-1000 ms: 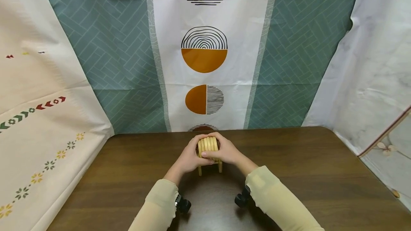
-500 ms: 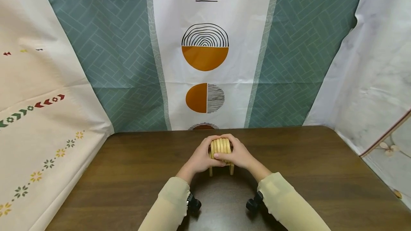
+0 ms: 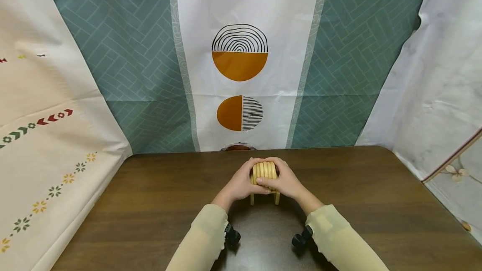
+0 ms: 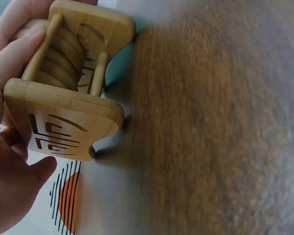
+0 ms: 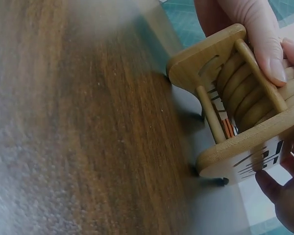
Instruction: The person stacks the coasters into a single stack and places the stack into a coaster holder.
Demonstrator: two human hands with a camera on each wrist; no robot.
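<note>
Several round wooden coasters [image 3: 265, 170] stand on edge, side by side, in a small bamboo coaster holder [image 4: 63, 122] with line patterns cut into its end panels. My left hand [image 3: 241, 182] grips the loaded holder from the left, thumb across the near side and fingers around the back. From the other side my right hand [image 3: 287, 182] grips it the same way, its thumb [image 5: 272, 63] lying over the holder's upper rail onto the coasters. In the head view the two thumbs overlap in front. The holder's short feet are down at the tabletop.
The dark brown wooden table [image 3: 158, 212] reaches back to a hanging cloth [image 3: 241, 74] with orange and black circle prints. Another patterned cloth [image 3: 56, 154] hangs on the left, and a pale one [image 3: 440, 95] on the right.
Both hands have moved to the right along the table with the coaster holder between them, more in the first half second than the second. Their grip looks the same.
</note>
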